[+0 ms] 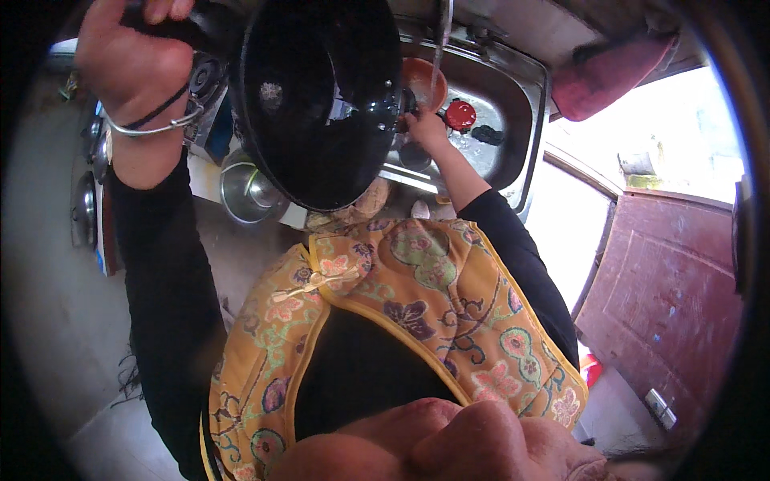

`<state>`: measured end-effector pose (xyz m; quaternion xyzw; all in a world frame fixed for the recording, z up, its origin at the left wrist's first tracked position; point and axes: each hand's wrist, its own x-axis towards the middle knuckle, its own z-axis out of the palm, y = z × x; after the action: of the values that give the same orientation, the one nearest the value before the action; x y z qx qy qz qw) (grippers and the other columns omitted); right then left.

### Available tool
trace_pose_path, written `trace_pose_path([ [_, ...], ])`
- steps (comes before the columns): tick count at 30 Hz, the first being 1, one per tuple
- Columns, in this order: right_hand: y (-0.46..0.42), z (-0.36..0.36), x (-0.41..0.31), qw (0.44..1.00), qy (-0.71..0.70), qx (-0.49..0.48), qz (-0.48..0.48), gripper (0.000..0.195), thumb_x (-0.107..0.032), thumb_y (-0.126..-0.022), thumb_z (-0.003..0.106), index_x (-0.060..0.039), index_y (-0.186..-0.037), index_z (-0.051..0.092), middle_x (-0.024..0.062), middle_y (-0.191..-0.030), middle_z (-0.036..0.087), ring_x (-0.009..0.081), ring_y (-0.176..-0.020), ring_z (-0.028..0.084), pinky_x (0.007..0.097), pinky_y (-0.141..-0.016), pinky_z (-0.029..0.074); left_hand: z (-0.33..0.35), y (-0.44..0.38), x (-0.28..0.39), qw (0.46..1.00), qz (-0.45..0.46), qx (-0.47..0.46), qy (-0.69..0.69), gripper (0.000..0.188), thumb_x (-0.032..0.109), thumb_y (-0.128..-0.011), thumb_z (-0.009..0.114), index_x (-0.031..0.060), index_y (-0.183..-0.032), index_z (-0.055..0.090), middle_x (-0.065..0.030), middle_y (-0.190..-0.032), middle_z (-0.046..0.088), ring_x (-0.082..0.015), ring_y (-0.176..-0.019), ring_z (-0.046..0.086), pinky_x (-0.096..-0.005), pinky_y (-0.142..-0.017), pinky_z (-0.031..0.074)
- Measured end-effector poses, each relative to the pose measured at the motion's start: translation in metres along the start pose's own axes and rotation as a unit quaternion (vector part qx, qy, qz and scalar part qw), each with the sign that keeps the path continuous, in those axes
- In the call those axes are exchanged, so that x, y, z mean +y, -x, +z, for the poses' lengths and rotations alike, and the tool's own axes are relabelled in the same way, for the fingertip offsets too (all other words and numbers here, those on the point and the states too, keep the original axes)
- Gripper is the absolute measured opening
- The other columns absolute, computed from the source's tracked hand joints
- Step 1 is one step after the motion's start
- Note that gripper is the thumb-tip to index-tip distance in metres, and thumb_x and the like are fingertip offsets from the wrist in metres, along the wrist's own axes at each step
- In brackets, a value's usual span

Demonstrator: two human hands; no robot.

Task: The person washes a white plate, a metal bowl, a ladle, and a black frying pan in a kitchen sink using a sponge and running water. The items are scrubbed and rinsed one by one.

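A black wok (301, 138) hangs tilted in front of me, its dark, glossy inside turned towards me. My left hand (141, 66), raised at the upper left, grips a black handle (198, 24) beside the wok. At the wok's right edge, by several rivets, my right hand (428, 132) has its fingers curled against the side; the wok hides part of this grip. A thin stream (441, 54) comes down just above that hand. Beyond it an orange-brown basin (430, 78) sits in the stainless steel sink (511, 108).
In the sink lie a red round object (461, 115) and a dark scouring pad (488, 135). A steel pot (246, 189) stands left of the wok, near a gas burner (206, 78). Red cloth (607, 81) hangs at the upper right, above a maroon panel (662, 270).
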<state>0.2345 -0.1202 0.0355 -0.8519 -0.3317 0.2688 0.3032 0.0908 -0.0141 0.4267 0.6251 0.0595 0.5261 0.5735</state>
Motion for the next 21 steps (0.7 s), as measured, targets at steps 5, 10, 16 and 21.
trace_pose_path([
  [5,-0.041,0.013,0.070,0.951,-0.306,0.024,0.031,0.038,-0.029,-0.081,0.057,0.0026,-0.101,0.058,0.0178,-0.090,0.062,0.0246,-0.079,0.061,0.0338,-0.073,0.046,-0.042,-0.019,0.000,0.998,-0.012,-0.002,0.068,0.031,0.019,-0.082,0.048,0.0130,-0.053,0.039,0.0027,-0.044,0.032,-0.0096,-0.041,0.036,-0.0248,-0.059,0.040],
  [10,-0.015,-0.101,0.054,0.867,-0.489,0.052,0.080,0.028,-0.024,-0.082,0.056,-0.0009,-0.098,0.057,0.0040,-0.075,0.058,0.0135,-0.064,0.054,0.0251,-0.061,0.044,-0.061,-0.034,-0.023,0.981,-0.075,0.016,0.180,0.032,0.018,-0.083,0.048,0.0130,-0.052,0.038,0.0013,-0.046,0.034,-0.0124,-0.044,0.038,-0.0276,-0.059,0.041],
  [16,0.015,-0.153,0.025,0.770,-0.636,0.026,0.048,0.019,-0.022,-0.089,0.047,-0.0053,-0.089,0.056,-0.0011,-0.065,0.050,0.0088,-0.054,0.041,0.0208,-0.050,0.031,-0.116,-0.042,-0.054,0.957,-0.144,0.114,0.226,0.030,0.016,-0.080,0.052,0.0119,-0.053,0.040,-0.0005,-0.047,0.037,-0.0154,-0.045,0.038,-0.0310,-0.058,0.041],
  [21,0.023,-0.155,0.007,0.798,-0.600,0.033,0.045,0.023,-0.027,-0.087,0.050,-0.0045,-0.088,0.057,0.0004,-0.066,0.053,0.0094,-0.057,0.046,0.0199,-0.051,0.033,-0.153,-0.016,-0.067,0.929,-0.173,0.194,0.264,0.029,0.015,-0.080,0.053,0.0117,-0.054,0.040,-0.0016,-0.048,0.038,-0.0167,-0.047,0.040,-0.0333,-0.059,0.042],
])
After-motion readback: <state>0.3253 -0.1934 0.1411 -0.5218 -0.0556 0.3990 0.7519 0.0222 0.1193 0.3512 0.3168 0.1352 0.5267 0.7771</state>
